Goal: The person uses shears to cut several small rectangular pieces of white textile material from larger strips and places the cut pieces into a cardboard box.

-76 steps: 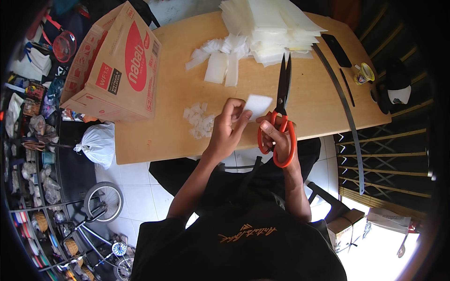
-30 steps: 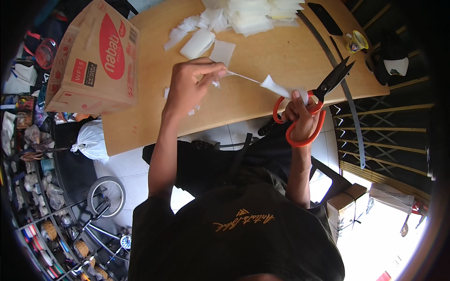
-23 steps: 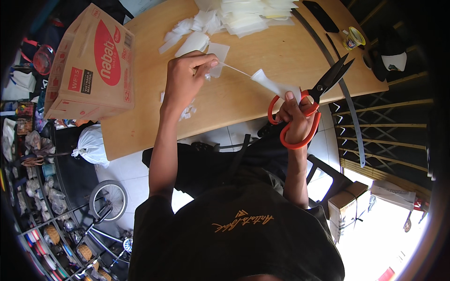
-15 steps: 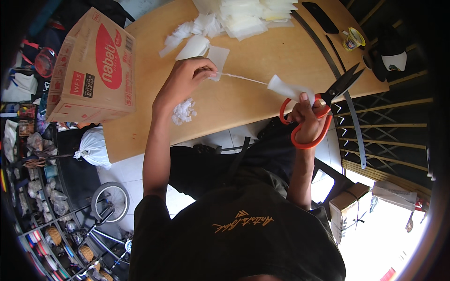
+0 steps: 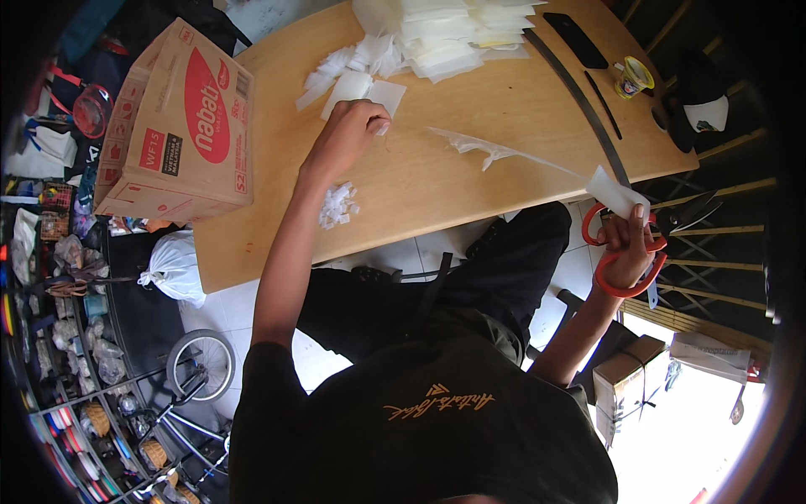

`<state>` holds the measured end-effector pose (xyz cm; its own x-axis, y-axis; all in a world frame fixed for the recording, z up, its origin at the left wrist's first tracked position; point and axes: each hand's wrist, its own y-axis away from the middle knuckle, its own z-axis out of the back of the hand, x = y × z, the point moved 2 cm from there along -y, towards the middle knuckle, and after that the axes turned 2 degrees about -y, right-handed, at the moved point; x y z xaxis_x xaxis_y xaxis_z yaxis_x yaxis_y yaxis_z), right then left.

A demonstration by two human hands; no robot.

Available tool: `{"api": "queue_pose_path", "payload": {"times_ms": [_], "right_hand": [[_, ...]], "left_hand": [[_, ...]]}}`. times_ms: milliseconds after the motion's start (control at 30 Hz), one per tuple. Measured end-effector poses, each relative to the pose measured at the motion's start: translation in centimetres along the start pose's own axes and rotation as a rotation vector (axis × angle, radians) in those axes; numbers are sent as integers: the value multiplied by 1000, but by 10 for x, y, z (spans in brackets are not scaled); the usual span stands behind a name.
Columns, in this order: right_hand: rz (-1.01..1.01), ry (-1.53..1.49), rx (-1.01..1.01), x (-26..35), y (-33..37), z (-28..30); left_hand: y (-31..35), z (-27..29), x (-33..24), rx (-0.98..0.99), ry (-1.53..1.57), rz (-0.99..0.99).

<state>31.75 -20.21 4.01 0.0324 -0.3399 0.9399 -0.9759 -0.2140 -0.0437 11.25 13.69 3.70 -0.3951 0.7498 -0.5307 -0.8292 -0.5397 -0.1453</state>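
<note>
My right hand [image 5: 628, 252] is out past the table's right front edge, its fingers in the handles of a pair of orange-handled scissors [image 5: 617, 291]. Between its thumb and fingers it also grips a white, translucent plastic piece [image 5: 617, 193]. From that piece a thin, ragged plastic strip [image 5: 495, 153] trails left over the table, its far end loose. My left hand [image 5: 348, 139] is closed in a pinch above the table, beside some flat white plastic pieces [image 5: 388, 95]. Something small and pale shows at its fingertips, too small to name. The scissor blades are blurred.
Stacks of translucent plastic sheets [image 5: 445, 38] lie at the far side of the wooden table [image 5: 504, 101]. Small white scraps [image 5: 337, 206] are heaped by my left forearm. A cardboard box [image 5: 180, 126] stands at left. A phone [image 5: 575, 39] and a yellow cup [image 5: 633, 77] sit at far right.
My right hand has swung right and toward me with the scissors and plastic piece. The strip, earlier stretched between both hands, has come free of my left hand.
</note>
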Motion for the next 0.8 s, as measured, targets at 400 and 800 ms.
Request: {"api": "queue_pose_path", "payload": {"times_ms": [400,800], "right_hand": [[155,22,-225,60,8,79],[383,262,-337,85,37,126]], "left_hand": [[-17,-17,10,-155,-126,5],[-35,-25,21,-259,-179,58]]}}
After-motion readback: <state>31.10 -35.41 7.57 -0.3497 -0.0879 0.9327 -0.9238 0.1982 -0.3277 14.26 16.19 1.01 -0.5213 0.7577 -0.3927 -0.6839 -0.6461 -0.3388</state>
